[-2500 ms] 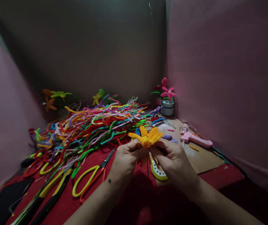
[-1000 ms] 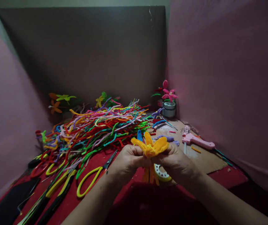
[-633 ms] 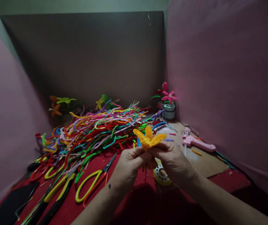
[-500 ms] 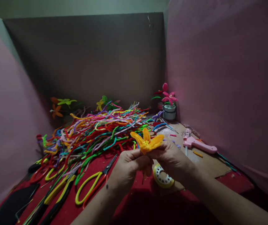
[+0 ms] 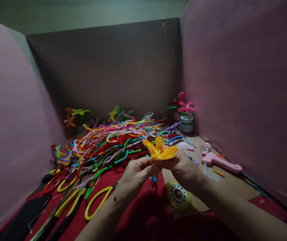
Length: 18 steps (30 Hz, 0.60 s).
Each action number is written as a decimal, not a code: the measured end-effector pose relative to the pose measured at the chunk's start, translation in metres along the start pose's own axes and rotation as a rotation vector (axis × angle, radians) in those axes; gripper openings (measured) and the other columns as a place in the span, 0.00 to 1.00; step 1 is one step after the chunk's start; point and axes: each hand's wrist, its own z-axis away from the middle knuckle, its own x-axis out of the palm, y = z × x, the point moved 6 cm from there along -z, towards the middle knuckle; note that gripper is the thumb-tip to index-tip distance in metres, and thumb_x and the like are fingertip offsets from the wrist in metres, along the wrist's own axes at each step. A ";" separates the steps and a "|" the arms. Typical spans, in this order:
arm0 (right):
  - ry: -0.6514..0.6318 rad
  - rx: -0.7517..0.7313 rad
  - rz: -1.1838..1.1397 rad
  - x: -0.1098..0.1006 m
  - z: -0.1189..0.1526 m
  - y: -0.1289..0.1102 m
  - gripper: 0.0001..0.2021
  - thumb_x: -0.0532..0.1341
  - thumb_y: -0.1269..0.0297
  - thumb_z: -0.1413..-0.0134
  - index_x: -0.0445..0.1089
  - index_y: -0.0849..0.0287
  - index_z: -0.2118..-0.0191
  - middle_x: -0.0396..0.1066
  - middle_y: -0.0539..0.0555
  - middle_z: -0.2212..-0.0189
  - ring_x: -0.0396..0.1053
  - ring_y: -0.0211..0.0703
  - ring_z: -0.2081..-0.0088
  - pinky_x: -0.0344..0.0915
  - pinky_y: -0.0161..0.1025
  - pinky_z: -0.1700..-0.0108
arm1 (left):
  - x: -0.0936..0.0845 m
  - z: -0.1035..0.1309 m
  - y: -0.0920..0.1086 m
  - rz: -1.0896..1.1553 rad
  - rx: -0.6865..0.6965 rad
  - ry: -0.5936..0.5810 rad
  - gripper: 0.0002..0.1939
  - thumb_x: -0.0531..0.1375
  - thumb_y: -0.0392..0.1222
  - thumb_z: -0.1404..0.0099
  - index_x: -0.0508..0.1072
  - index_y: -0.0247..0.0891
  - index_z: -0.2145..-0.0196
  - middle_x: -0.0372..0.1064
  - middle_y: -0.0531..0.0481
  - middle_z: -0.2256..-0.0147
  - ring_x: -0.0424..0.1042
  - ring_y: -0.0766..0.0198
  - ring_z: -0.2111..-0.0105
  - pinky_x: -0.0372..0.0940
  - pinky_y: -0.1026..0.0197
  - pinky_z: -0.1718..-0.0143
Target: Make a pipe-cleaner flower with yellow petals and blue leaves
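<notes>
Orange flower point(image 5: 158, 152) above the red surface point(image 5: 113, 175)
I see the left hand point(image 5: 136, 171) pinching its base, the right hand point(image 5: 186, 170) gripping beneath, tips hidden, likely to spare the petals point(image 5: 169, 153).

Flower point(image 5: 164, 154): between left hand point(image 5: 135, 172) and right hand point(image 5: 185, 167), before the stem pile point(image 5: 110, 144).
Pliers point(image 5: 66, 203): left of the left hand.
Tape roll point(image 5: 178, 203): at the cardboard point(image 5: 230, 187)'s near left corner.
Glue gun point(image 5: 220, 161): on the cardboard.
Pot point(image 5: 186, 124): behind the glue gun.
</notes>
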 end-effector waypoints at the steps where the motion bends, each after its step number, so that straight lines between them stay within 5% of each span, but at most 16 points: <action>1: 0.022 -0.026 0.018 -0.002 -0.002 -0.002 0.04 0.66 0.64 0.56 0.76 0.58 0.71 0.73 0.49 0.75 0.68 0.38 0.70 0.64 0.38 0.59 | -0.009 0.001 0.007 -0.058 0.046 0.090 0.11 0.62 0.40 0.46 0.73 0.34 0.64 0.72 0.48 0.68 0.69 0.63 0.67 0.63 0.61 0.63; 4: 0.033 -0.028 0.072 -0.002 -0.005 -0.005 0.06 0.66 0.62 0.56 0.76 0.59 0.71 0.74 0.51 0.73 0.68 0.40 0.67 0.62 0.40 0.56 | -0.031 0.013 0.038 -0.258 0.311 0.370 0.22 0.63 0.36 0.46 0.66 0.41 0.53 0.69 0.49 0.63 0.69 0.63 0.63 0.64 0.59 0.59; 6: 0.027 0.009 0.118 0.000 -0.002 -0.005 0.09 0.64 0.60 0.53 0.76 0.61 0.73 0.73 0.51 0.74 0.68 0.39 0.69 0.63 0.40 0.59 | -0.031 0.023 0.060 -0.455 0.553 0.447 0.21 0.63 0.35 0.45 0.67 0.43 0.53 0.67 0.48 0.60 0.68 0.63 0.60 0.64 0.58 0.58; 9: 0.020 0.031 0.162 0.004 0.003 -0.005 0.12 0.63 0.58 0.52 0.75 0.63 0.74 0.71 0.51 0.77 0.66 0.38 0.72 0.62 0.39 0.62 | -0.015 0.032 0.079 -0.745 0.809 0.439 0.12 0.63 0.33 0.46 0.72 0.42 0.63 0.63 0.48 0.59 0.68 0.63 0.61 0.66 0.60 0.61; 12: 0.021 0.054 0.131 0.005 0.005 -0.003 0.12 0.64 0.57 0.55 0.75 0.63 0.72 0.70 0.51 0.78 0.65 0.38 0.73 0.62 0.39 0.64 | -0.004 0.034 0.084 -0.905 0.893 0.455 0.05 0.61 0.31 0.44 0.72 0.40 0.70 0.62 0.50 0.64 0.67 0.66 0.66 0.66 0.63 0.68; 18: 0.046 0.058 0.080 0.005 0.000 0.000 0.10 0.65 0.58 0.59 0.73 0.62 0.77 0.68 0.50 0.81 0.63 0.36 0.75 0.62 0.37 0.68 | 0.013 0.050 0.079 -1.190 1.118 0.354 0.11 0.56 0.26 0.42 0.71 0.39 0.65 0.67 0.50 0.69 0.65 0.65 0.66 0.65 0.61 0.65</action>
